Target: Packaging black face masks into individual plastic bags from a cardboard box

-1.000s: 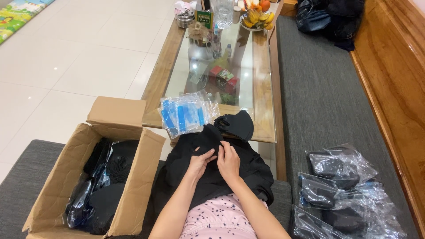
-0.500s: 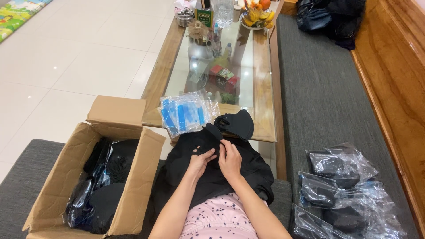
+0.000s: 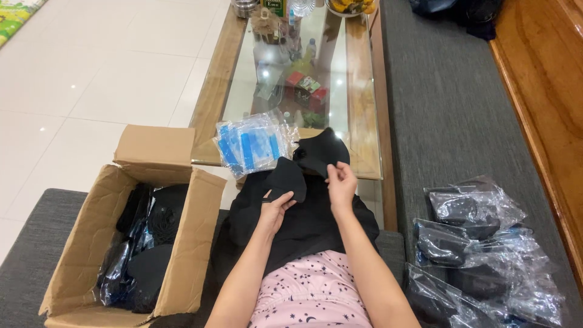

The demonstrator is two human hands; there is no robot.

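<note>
Since the earlier frames you are lifting both hands off the pile, pulling one black mask (image 3: 285, 180) up and away from the black heap (image 3: 303, 218) on your lap. At your left the one box (image 3: 130, 240) is sitting about half full of bagged dark pieces. Your left hand (image 3: 274, 209) is pinching the mask's lower edge, fingers closed on it. One stack of blue sleeves (image 3: 252, 143) is lying on the table (image 3: 214, 103). Your right hand (image 3: 341, 185) is gripping another dark piece. At your right roughly five filled bags (image 3: 477, 243) are piling up, so packing looks well underway, with the heap left to do.
</note>
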